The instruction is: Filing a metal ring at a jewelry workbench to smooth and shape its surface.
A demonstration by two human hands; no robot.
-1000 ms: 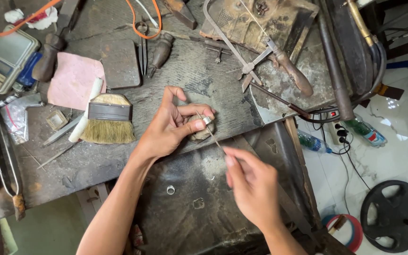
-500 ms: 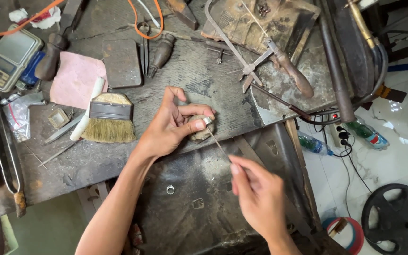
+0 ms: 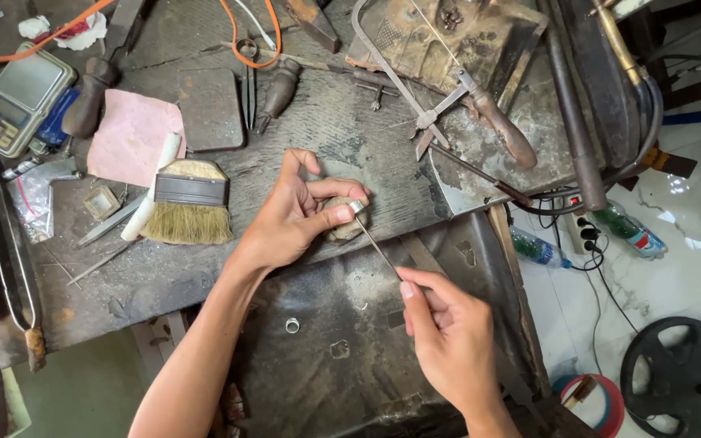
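Left hand [image 3: 294, 219]: pinches a small silver ring [image 3: 357, 208] against a worn peg on the bench [image 3: 350, 138]. Right hand [image 3: 448, 341]: below-right of the ring, fingers closed on a thin file [image 3: 379, 243] whose tip meets the ring. Bristle brush [image 3: 188, 203]: left of the ring. Saw frame [image 3: 448, 97]: above-right.

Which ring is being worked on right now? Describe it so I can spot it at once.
Start at the dark workbench and find its front edge, just right of the brush. There the left hand pinches a small silver ring between thumb and forefinger. Unlike the loose ring lying in the tray below, a thin file from the right hand touches it.
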